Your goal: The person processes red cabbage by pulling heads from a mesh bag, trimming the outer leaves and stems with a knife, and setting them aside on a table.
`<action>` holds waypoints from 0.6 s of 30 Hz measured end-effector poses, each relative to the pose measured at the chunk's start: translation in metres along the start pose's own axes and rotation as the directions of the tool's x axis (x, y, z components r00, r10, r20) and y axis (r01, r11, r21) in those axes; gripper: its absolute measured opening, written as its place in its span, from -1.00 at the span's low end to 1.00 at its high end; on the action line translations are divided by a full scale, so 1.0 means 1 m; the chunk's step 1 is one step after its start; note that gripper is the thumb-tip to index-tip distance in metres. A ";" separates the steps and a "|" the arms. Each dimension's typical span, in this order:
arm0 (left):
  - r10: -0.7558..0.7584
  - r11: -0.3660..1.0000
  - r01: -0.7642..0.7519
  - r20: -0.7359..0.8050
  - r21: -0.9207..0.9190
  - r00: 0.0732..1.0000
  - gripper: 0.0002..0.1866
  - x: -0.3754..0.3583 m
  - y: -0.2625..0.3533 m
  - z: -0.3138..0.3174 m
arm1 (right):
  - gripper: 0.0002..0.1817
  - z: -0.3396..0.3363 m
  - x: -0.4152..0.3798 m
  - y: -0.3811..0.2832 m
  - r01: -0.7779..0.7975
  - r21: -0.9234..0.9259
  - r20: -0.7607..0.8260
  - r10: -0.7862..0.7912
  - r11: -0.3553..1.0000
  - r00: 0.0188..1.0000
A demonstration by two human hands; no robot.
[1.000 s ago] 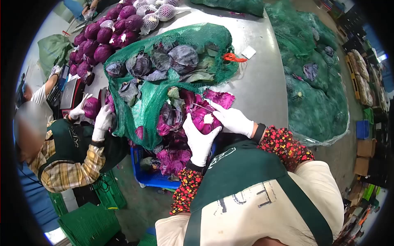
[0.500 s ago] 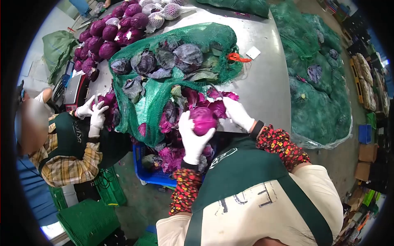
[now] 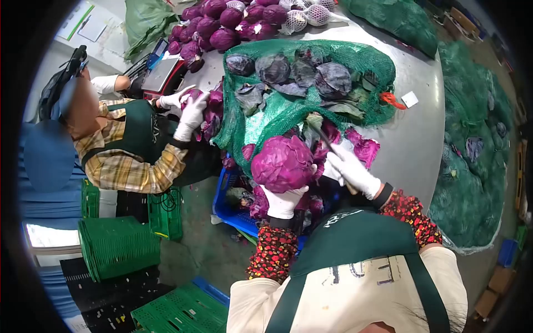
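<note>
A peeled-looking red cabbage (image 3: 283, 164), glossy purple, rests in my left hand (image 3: 282, 203), which grips it from below over the blue crate. My right hand (image 3: 353, 173), in a white glove, is closed round a knife (image 3: 323, 134) just right of the cabbage. The dark blade points up and left, and part of the handle shows below the hand. Loose purple leaves (image 3: 363, 149) lie on the table beside the right hand. Beyond them, a green mesh bag (image 3: 244, 130) lies spread with several dull, leafy red cabbages (image 3: 333, 80) on it.
Below the table edge, a blue crate (image 3: 222, 205) holds cut leaves. A co-worker (image 3: 136, 139) at the left handles another cabbage. Several cabbages (image 3: 225, 39) are piled at the back. Full green mesh sacks (image 3: 472, 150) stand at the right; green crates (image 3: 119, 244) stand lower left.
My left hand has turned and lowered slightly, with the cabbage now sitting higher in it and nearer the camera. The knife shows more plainly. The whole view has shifted, moving the table to the right.
</note>
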State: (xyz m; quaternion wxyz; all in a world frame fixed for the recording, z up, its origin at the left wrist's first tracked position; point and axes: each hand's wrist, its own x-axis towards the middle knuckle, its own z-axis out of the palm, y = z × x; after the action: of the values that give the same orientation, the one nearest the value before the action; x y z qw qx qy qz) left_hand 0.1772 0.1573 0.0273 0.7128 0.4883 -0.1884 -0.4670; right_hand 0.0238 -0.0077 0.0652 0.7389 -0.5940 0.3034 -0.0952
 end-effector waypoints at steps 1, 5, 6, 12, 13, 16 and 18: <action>-0.113 0.717 0.130 0.070 -0.684 0.991 -0.12 0.001 -0.005 0.001 | -0.39 -0.008 -0.003 -0.025 0.116 -0.110 0.007 -0.116 0.987 0.993; -0.125 0.503 0.335 0.316 -0.797 0.940 -0.12 0.004 -0.024 0.001 | -0.35 -0.001 -0.014 -0.064 0.337 -0.045 0.087 -0.332 0.941 0.939; 0.024 0.405 0.459 0.511 -0.791 0.859 -0.12 0.003 -0.026 0.009 | -0.42 -0.003 -0.016 -0.070 0.319 -0.160 0.129 -0.300 0.934 0.945; -0.165 0.551 0.227 0.162 -0.803 0.973 0.21 0.009 -0.019 0.038 | -0.60 -0.007 -0.010 -0.036 0.279 -0.242 0.075 -0.269 0.929 0.960; -0.115 0.568 0.203 0.167 -0.798 0.979 0.17 0.013 -0.022 0.041 | -0.57 0.001 -0.010 -0.039 0.366 -0.219 0.042 -0.366 0.905 0.930; -0.289 0.607 0.200 0.021 -0.769 0.957 0.07 0.021 -0.027 0.034 | -0.49 0.001 -0.008 -0.052 0.244 -0.242 -0.080 -0.269 0.939 0.960; -0.266 0.651 0.213 0.044 -0.728 0.963 0.06 0.020 -0.025 0.031 | -0.48 -0.007 0.005 -0.046 0.259 -0.330 -0.134 -0.316 0.908 0.939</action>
State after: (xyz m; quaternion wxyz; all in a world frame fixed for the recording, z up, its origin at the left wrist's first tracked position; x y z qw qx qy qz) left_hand 0.1526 0.1215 0.0160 0.7854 0.2015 0.1021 -0.5763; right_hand 0.0335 -0.0287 0.1057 0.5840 -0.7284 0.2904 -0.2096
